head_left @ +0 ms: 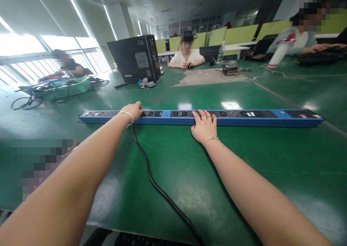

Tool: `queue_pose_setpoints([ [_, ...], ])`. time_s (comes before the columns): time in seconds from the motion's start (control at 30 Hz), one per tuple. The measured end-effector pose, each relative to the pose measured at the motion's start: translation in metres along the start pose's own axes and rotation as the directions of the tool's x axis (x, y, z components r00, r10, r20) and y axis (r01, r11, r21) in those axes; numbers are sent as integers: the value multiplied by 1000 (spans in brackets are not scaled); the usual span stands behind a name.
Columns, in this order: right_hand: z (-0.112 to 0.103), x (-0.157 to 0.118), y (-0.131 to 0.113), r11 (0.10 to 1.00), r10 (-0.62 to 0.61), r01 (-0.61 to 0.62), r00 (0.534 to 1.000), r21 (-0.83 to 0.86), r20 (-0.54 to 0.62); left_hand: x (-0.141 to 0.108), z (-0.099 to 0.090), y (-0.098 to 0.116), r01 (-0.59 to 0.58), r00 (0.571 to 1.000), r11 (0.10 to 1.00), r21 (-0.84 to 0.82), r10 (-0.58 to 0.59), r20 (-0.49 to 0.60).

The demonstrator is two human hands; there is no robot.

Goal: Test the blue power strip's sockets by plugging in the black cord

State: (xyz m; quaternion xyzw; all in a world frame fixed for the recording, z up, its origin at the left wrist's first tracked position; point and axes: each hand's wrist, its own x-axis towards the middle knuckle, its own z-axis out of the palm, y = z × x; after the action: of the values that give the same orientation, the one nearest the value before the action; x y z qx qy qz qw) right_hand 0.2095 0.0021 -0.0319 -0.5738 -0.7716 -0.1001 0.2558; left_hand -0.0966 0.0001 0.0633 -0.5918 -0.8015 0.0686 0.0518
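A long blue power strip (pixel 244 121) with a black face and rows of sockets lies crosswise on the green table. At its left part, my left hand (pixel 132 111) is closed over the sockets, around the end of a black power cable (pixel 148 166). The plug itself is hidden inside those fingers. From under the wrist the cable runs down across the table to its front edge. Right of the strip's middle, my right hand (pixel 204 126) rests with fingers apart on the top and front side of the strip, grasping no loose item.
Behind the strip stand a black computer case (pixel 135 60), gloves (pixel 146 83) and a green basket (pixel 67 89) with cables. Cardboard (pixel 208 77), a water bottle (pixel 221 52) and a white cylinder (pixel 282 52) lie farther back. Several people sit around the green table (pixel 108 188).
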Motion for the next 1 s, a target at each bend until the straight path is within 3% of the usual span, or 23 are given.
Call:
queue_pose_setpoints([
  [0.63, 0, 3, -1, 998, 22, -22, 1000, 54, 1, -6, 3, 9, 48, 999, 999, -6, -47, 17],
  [1.0, 1, 4, 1, 998, 24, -23, 1000, 55, -7, -8, 13, 1, 64, 997, 984, -166, -70, -29],
])
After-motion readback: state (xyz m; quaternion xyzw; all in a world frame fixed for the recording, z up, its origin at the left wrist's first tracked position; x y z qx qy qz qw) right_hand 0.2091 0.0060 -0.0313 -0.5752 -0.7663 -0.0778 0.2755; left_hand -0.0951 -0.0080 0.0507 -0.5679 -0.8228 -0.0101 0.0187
